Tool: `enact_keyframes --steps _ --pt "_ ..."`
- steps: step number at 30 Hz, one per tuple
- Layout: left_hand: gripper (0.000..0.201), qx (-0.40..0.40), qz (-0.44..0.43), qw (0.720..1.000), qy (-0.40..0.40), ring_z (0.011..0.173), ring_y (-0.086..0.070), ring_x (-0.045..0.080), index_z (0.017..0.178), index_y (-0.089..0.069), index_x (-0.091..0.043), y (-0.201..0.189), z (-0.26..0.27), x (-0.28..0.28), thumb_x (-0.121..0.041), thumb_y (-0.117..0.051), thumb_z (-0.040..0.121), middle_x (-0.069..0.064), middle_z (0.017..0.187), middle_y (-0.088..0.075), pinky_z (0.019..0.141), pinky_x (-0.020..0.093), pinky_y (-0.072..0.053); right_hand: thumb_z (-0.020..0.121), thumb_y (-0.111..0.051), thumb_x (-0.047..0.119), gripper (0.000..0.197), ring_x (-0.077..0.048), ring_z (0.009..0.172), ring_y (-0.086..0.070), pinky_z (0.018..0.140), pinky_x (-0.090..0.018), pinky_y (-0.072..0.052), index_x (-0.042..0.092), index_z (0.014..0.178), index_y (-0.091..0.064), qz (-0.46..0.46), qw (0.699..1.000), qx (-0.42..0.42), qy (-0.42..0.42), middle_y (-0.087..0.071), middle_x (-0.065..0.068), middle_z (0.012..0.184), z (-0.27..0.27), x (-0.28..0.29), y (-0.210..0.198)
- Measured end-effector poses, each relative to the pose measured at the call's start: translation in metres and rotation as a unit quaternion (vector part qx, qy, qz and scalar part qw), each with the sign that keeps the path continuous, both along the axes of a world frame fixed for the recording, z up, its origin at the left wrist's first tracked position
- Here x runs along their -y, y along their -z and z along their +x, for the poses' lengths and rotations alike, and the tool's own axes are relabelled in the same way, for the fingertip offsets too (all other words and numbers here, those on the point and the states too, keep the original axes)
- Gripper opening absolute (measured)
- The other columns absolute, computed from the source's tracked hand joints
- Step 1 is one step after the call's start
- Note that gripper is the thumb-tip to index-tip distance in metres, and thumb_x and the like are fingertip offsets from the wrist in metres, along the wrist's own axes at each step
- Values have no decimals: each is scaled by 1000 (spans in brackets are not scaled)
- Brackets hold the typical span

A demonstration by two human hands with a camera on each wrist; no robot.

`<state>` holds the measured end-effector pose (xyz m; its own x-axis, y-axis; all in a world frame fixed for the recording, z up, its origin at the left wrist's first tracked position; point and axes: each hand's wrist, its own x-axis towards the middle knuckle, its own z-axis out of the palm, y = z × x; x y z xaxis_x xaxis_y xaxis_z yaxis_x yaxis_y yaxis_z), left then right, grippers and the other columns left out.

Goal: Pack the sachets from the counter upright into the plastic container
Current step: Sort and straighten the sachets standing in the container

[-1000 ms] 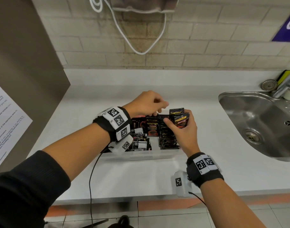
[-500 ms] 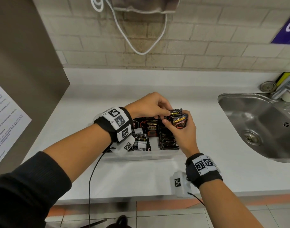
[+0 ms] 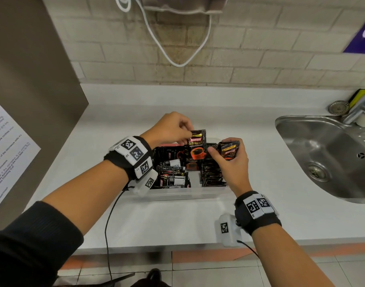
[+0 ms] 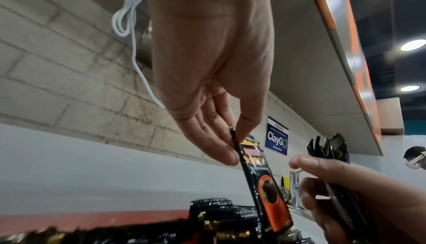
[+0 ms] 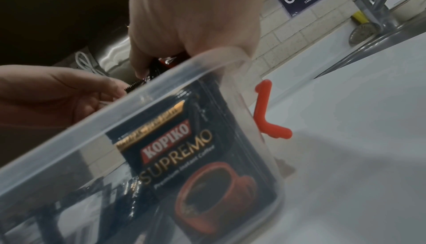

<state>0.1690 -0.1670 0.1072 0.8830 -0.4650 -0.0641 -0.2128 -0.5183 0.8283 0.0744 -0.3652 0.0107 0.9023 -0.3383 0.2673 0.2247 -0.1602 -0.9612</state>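
Note:
A clear plastic container [image 3: 177,194] sits on the white counter, holding several black coffee sachets [image 3: 211,176], some upright in a row at its right, some lying flat at its left. My left hand [image 3: 173,129] pinches the top corner of one black sachet [image 3: 197,147], which hangs upright above the container; the left wrist view shows that sachet [image 4: 260,177] between thumb and fingers [image 4: 221,149]. My right hand [image 3: 231,160] grips a small bundle of sachets [image 3: 229,150] over the container's right end. In the right wrist view the container wall [image 5: 161,95] shows an upright sachet [image 5: 196,157] inside.
A steel sink [image 3: 330,154] with tap [image 3: 362,108] lies to the right. A brown panel [image 3: 32,90] with a paper notice stands at the left. A white cable [image 3: 177,48] hangs on the brick wall behind. A red clip [image 5: 267,113] sticks out from the container's side.
My left hand has drawn one sachet out of the right hand's bundle and lifted it left, upright over the container. The right hand stays put with the rest.

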Motion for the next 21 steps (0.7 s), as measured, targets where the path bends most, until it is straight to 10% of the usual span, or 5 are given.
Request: enact_keyframes --steps 11,21 --pt "11 99 163 981 29 73 -61 11 87 -70 -13 18 -5 4 -3 -73 84 -6 80 -63 64 17 -44 76 -86 40 44 -4 77 -66 71 -20 -54 24 103 -56 -16 1000 0 11 -68 16 85 1 0 2" --pt "17 130 289 948 35 87 -63 26 79 -63 -15 27 -15 22 1 -66 87 6 94 -64 80 40 -56 76 -86 41 44 -2 77 -66 70 -17 -53 24 104 -56 -14 1000 -3 12 -68 17 86 1 0 3"
